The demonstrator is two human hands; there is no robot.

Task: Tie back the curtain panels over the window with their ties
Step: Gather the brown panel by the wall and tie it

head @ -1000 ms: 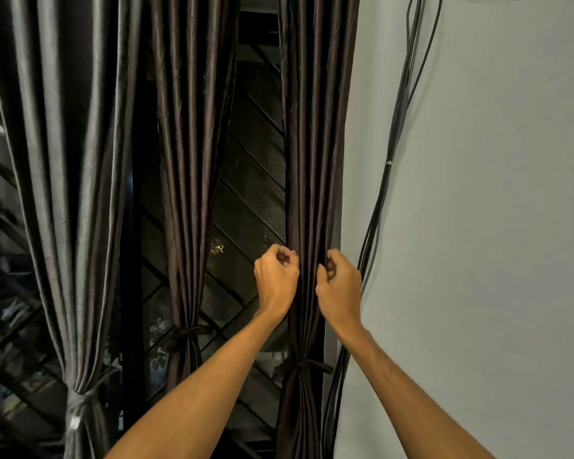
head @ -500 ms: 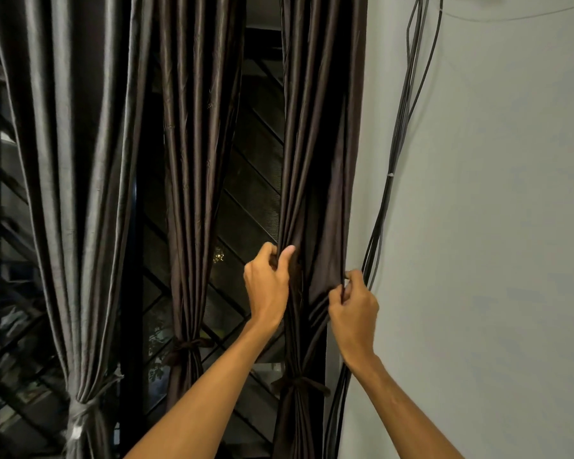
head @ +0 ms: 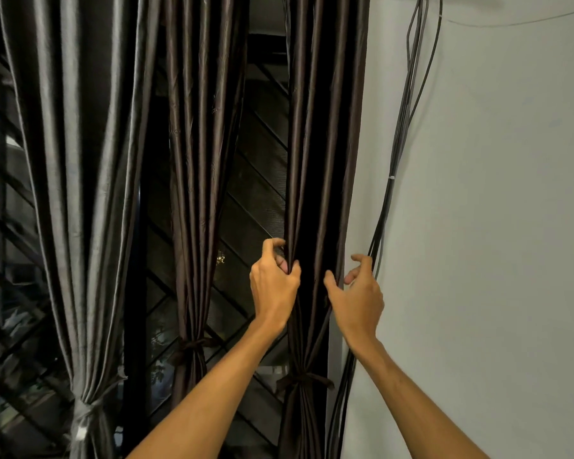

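Observation:
Three curtain panels hang over the window. The right brown panel (head: 325, 144) is gathered by a dark tie (head: 304, 380) low down. My left hand (head: 274, 283) pinches the left folds of this panel above the tie. My right hand (head: 357, 293) hovers at the panel's right edge with fingers loosely spread, holding nothing; its thumb touches the cloth. The middle brown panel (head: 199, 160) is bound by its own dark tie (head: 193, 346). The grey panel (head: 77, 160) at the left is bound by a pale tie (head: 82, 414).
A bundle of dark cables (head: 398, 160) runs down the grey wall (head: 494, 210) just right of the right panel, close to my right hand. Behind the curtains is the dark window (head: 256, 193) with diagonal grille bars.
My right hand has let go of the panel's right edge and opened, moving slightly right toward the cables. My left hand keeps its pinch on the left folds.

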